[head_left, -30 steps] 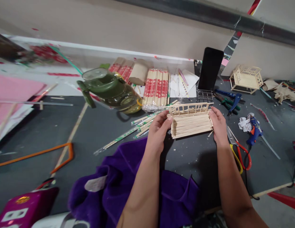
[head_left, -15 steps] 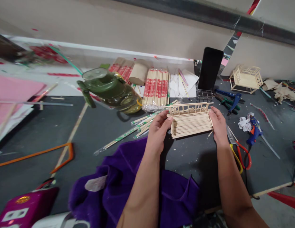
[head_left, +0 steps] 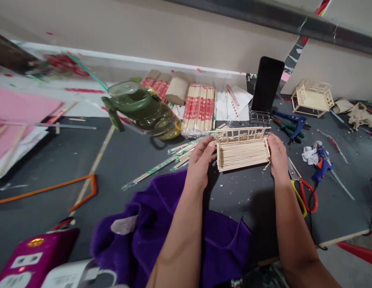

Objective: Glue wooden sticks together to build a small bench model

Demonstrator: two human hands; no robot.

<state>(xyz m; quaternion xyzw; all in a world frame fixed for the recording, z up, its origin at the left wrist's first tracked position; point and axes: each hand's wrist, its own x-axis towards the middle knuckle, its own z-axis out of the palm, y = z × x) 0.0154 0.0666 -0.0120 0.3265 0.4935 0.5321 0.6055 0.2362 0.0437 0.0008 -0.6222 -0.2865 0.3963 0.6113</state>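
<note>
Between my two hands is a small model bench [head_left: 243, 154] built from thin wooden sticks, with a slatted seat and a low railing along its far side. My left hand [head_left: 200, 162] grips its left end, thumb on the near side and fingers behind. At the right end my right hand [head_left: 277, 156] closes on the bench's edge, its fingertips partly hidden. Wrapped chopsticks [head_left: 180, 156] lie beyond my left hand. Close to my right wrist are scissors [head_left: 304, 192] with red and yellow handles.
A purple cloth [head_left: 144, 224] lies under my left forearm. Behind stand a green-lidded jug [head_left: 140, 108], chopstick packs [head_left: 198, 108] and a phone [head_left: 267, 84] on a wire stand. To the right are a blue glue gun [head_left: 322, 164], pliers [head_left: 289, 128] and another stick model [head_left: 313, 98].
The bench has tilted slightly in my hands, so its end edges show more. The whole view has shifted a little; both hands keep their hold.
</note>
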